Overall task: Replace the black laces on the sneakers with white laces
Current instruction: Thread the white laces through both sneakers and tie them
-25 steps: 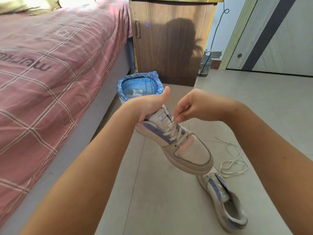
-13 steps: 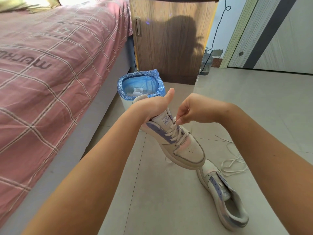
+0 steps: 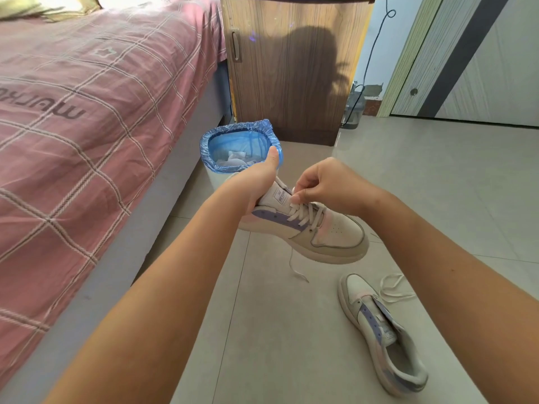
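My left hand [image 3: 256,182] grips the heel end of a white and lilac sneaker [image 3: 326,237], thumb raised, and holds it in the air with the toe pointing right. White laces [image 3: 303,215] cross its eyelets. My right hand [image 3: 318,182] pinches the lace at the top eyelets beside the tongue. One loose lace end [image 3: 294,266] dangles below the shoe. A second sneaker [image 3: 382,336] lies on the floor at lower right with no lace in it. A loose white lace [image 3: 393,290] lies coiled on the tiles beside it.
A small bin with a blue liner [image 3: 239,147] stands just behind the held shoe, paper inside. A bed with a pink checked cover [image 3: 87,126] fills the left. A wooden cabinet [image 3: 291,68] stands behind, with a door [image 3: 481,59] at the right. Grey floor tiles [image 3: 277,330] lie below.
The held sneaker has levelled out, its toe swinging up and to the right. A lace end now dangles below it. My right hand stays pinched at the top eyelets.
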Action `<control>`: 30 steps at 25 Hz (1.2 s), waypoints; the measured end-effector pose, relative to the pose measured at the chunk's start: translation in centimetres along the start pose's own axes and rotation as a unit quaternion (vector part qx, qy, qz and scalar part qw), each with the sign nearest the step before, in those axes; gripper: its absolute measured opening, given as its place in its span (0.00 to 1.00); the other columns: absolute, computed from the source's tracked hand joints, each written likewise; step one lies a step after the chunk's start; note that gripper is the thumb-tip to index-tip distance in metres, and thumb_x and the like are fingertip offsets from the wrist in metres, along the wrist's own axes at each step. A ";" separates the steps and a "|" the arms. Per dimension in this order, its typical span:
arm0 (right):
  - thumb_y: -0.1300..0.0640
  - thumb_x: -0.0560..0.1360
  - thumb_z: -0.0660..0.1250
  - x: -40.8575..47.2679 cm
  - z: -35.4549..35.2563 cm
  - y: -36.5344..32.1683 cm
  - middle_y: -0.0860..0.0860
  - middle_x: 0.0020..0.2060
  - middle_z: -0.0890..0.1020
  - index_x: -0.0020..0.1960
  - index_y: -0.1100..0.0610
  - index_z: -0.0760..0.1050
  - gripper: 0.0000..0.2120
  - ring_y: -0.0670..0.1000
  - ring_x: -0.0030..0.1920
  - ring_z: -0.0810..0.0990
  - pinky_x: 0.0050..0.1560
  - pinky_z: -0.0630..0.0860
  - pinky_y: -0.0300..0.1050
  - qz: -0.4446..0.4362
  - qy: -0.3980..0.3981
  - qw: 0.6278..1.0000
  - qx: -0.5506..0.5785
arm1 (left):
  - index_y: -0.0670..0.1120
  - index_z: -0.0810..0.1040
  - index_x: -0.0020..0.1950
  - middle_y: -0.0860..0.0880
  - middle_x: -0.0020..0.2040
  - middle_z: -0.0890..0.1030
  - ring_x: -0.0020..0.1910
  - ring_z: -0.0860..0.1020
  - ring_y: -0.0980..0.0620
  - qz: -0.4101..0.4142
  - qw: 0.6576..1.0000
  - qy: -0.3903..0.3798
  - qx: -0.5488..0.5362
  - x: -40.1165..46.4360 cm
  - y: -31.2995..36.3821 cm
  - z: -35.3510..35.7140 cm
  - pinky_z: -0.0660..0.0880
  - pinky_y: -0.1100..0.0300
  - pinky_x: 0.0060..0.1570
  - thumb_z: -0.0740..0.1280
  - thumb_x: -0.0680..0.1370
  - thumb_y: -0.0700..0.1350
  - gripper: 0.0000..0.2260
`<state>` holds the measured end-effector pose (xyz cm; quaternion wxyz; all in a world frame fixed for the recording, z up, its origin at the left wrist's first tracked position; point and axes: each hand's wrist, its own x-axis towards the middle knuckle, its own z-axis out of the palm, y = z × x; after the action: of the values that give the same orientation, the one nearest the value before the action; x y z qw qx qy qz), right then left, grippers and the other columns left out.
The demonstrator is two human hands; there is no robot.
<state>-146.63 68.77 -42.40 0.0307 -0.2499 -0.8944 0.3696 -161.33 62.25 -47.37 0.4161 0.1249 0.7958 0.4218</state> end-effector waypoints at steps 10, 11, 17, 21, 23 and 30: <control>0.52 0.69 0.74 -0.1 1.8 0.9 0.48 0.47 0.73 0.47 0.52 0.74 0.12 0.48 0.49 0.73 0.48 0.71 0.40 -0.053 0.031 0.996 -0.064 | 0.44 0.74 0.58 0.43 0.49 0.83 0.47 0.83 0.44 -0.034 0.995 -0.019 -0.093 -1.6 0.4 -0.7 0.79 0.53 0.51 0.50 0.77 0.67 0.30; 0.52 0.71 0.73 -0.1 2.0 1.0 0.48 0.47 0.73 0.47 0.52 0.74 0.10 0.48 0.48 0.73 0.47 0.70 0.39 -0.059 0.039 0.996 -0.060 | 0.44 0.74 0.59 0.43 0.50 0.83 0.47 0.83 0.44 -0.035 0.994 -0.014 -0.104 -1.6 0.4 -0.7 0.79 0.53 0.51 0.50 0.77 0.68 0.30; 0.56 0.73 0.71 0.4 2.0 1.6 0.48 0.47 0.74 0.49 0.56 0.77 0.07 0.48 0.49 0.73 0.48 0.71 0.36 -0.088 0.043 0.992 -0.080 | 0.44 0.74 0.59 0.42 0.50 0.83 0.49 0.82 0.44 -0.040 0.987 -0.012 -0.153 -1.0 0.0 -0.5 0.77 0.50 0.57 0.50 0.77 0.67 0.30; 0.61 0.71 0.72 0.6 1.5 2.4 0.49 0.46 0.77 0.45 0.54 0.79 0.05 0.45 0.47 0.75 0.42 0.69 0.27 -0.049 0.044 0.996 0.062 | 0.44 0.75 0.60 0.43 0.50 0.83 0.49 0.82 0.43 -0.044 0.984 -0.021 -0.170 -1.0 0.2 -0.3 0.76 0.49 0.58 0.52 0.74 0.69 0.33; 0.61 0.71 0.73 0.6 1.6 2.7 0.48 0.46 0.77 0.44 0.53 0.79 0.05 0.46 0.48 0.75 0.43 0.71 0.32 -0.039 0.039 0.996 0.077 | 0.45 0.75 0.61 0.43 0.51 0.83 0.49 0.82 0.43 -0.051 0.985 -0.013 -0.162 -0.7 0.0 -0.1 0.76 0.49 0.58 0.52 0.71 0.71 0.35; 0.55 0.72 0.72 0.9 2.4 2.9 0.51 0.48 0.79 0.48 0.57 0.82 0.07 0.52 0.51 0.74 0.52 0.71 0.49 -0.122 0.101 0.979 -0.128 | 0.44 0.72 0.61 0.41 0.52 0.82 0.49 0.82 0.42 -0.058 0.978 -0.027 -0.201 -1.2 0.3 -0.1 0.78 0.49 0.54 0.51 0.77 0.66 0.29</control>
<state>-146.73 69.38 -46.25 0.1340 -0.1768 -0.9503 0.2184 -160.71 61.74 -46.47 0.4776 0.0039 0.6891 0.5450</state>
